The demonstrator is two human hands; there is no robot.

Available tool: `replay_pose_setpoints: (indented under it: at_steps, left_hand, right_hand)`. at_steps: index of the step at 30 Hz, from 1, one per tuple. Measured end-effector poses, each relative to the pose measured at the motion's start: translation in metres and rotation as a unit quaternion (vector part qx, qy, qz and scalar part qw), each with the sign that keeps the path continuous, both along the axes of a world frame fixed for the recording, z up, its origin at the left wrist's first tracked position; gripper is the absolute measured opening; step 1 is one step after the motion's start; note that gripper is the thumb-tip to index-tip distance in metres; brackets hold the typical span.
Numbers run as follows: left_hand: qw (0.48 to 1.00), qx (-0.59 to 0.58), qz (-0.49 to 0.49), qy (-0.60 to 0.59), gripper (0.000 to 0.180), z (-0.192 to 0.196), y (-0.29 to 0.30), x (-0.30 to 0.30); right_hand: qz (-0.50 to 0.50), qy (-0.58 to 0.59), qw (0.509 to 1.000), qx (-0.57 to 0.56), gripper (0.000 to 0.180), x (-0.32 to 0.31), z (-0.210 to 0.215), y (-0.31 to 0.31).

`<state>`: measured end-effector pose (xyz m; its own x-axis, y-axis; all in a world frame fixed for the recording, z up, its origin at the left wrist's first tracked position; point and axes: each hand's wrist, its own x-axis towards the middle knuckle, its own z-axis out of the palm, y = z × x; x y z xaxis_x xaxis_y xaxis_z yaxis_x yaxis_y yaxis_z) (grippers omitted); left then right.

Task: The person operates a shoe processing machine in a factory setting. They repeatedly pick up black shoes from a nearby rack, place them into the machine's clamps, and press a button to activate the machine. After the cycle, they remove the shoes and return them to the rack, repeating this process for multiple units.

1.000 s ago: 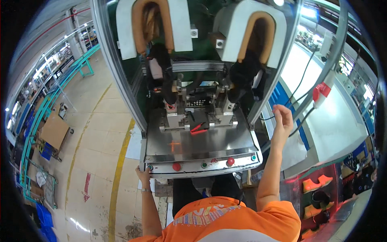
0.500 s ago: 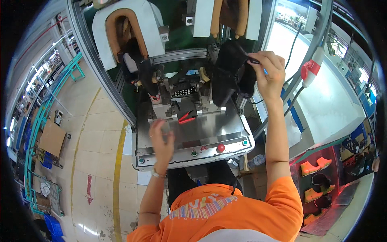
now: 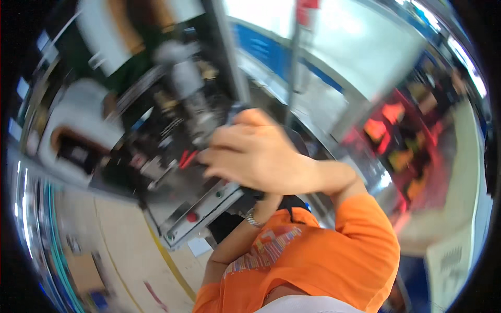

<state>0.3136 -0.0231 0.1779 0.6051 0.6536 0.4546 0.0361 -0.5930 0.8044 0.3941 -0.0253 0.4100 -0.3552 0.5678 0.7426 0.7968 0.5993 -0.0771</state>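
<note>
My right hand (image 3: 255,151) is raised over the machine's front edge, its fingers bent and smeared by motion. Dark parts of a black shoe upper (image 3: 238,111) show behind it; most of the upper is covered by the hand. Below it is my left hand (image 3: 271,202), close to the right one, its fingers hidden behind it. A pale post (image 3: 185,78) on the right side of the machine stands bare. On the left side, something black (image 3: 78,154) is by the tan-lined clamp. A red-handled tool (image 3: 188,158) lies on the metal bed.
The machine's front panel (image 3: 201,211) carries a red button (image 3: 192,217) and green buttons. To the right, a red-lit bin (image 3: 376,161) holds several orange and dark shoes. A white-topped counter (image 3: 360,47) stands at the back right, behind an upright metal frame post (image 3: 229,52).
My view has swung to the right. The black shoe upper has come off the right post, and my right hand has moved down toward my body. My left hand has come in beside it.
</note>
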Motion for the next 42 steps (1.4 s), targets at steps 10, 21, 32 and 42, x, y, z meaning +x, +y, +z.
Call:
replay_pose_setpoints:
  at_steps: [10, 21, 32, 42]
  left_hand:
    - [0.758, -0.566, -0.075, -0.317, 0.042, 0.053, -0.008, 0.055]
    - [0.677, -0.713, -0.152, 0.105, 0.055, -0.056, -0.019, 0.059]
    - [0.767, -0.641, -0.028, 0.026, 0.044, -0.023, 0.043, 0.040]
    - [0.777, -0.620, 0.083, 0.067, 0.039, -0.026, 0.027, -0.027]
  right_hand:
    - [-0.085, 0.506, 0.760, -0.399, 0.059, 0.114, -0.130, -0.131]
    - [-0.436, 0.624, 0.623, -0.182, 0.016, 0.210, -0.184, -0.231]
    - [-0.722, 0.572, 0.389, -0.033, 0.074, 0.583, -0.231, -0.237]
    - [-0.816, 0.199, 0.467, -0.276, 0.036, 0.542, -0.334, -0.243]
